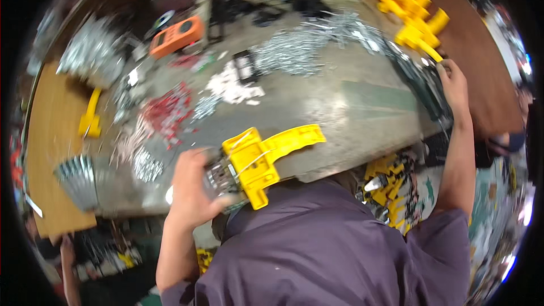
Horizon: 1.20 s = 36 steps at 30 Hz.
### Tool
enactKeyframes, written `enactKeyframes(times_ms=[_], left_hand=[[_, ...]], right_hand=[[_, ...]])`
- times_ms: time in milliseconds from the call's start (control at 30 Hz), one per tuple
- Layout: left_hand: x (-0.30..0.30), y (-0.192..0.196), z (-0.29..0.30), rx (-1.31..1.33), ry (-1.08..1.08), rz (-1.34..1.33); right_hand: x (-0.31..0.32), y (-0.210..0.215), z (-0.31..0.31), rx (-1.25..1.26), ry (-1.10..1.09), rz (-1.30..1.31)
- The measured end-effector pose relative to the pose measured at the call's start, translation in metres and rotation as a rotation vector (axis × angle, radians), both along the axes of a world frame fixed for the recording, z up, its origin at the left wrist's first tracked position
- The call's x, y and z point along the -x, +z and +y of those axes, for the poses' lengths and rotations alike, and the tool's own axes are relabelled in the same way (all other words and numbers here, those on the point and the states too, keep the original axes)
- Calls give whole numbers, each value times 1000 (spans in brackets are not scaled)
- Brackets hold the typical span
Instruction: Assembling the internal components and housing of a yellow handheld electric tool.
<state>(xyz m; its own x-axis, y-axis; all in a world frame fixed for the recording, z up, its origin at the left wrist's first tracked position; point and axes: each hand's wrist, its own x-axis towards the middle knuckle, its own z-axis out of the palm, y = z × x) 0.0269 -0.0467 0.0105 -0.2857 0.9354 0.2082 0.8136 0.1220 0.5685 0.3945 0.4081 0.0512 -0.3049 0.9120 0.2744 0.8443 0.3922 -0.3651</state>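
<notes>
My left hand (192,190) is curled round a metal mechanism (220,174) near the bench's front edge; the hand is slightly blurred. Against that mechanism sits a yellow plastic housing (254,167), its inside facing up, with a curved arm stretching to the right and a thin pale strip across it. At the far right my right hand (455,82) reaches out, its fingertips closed on the end of a yellow plastic piece (426,46). That piece lies at the near end of a heap of similar yellow parts (399,0).
The metal-topped bench (317,99) bears a heap of silver pins (289,51), white parts (232,83), red parts (170,107) and an orange meter-like device (177,37). A dark green tool (416,82) lies by my right forearm. Stacked metal strips (79,181) and a yellow part (90,116) are left.
</notes>
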Motion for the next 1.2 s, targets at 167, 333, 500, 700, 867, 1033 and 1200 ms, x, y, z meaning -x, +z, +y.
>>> enactKeyframes(times_ms=[167, 333, 500, 700, 867, 1033, 1200], left_hand=[[-9, -4, -2, 31, 56, 154], [-7, -6, -7, 21, 54, 137], [-6, -6, -7, -62, 40, 155], [-3, -9, -8, -103, 26, 116], [2, -17, -17, -93, 93, -59], [5, -20, -13, -184, 79, -42], [4, -21, -13, -190, 90, -59]], right_hand=[[161, 1, -85, 78, 692, 141], [323, -11, -161, 16, 1177, 15], [425, -34, -180, -218, 1148, -224], [429, -49, -169, -361, 1127, -204], [364, -7, -188, 140, 1109, 36], [279, -22, -235, 612, 1153, 193], [270, -24, -249, 479, 1182, 24]])
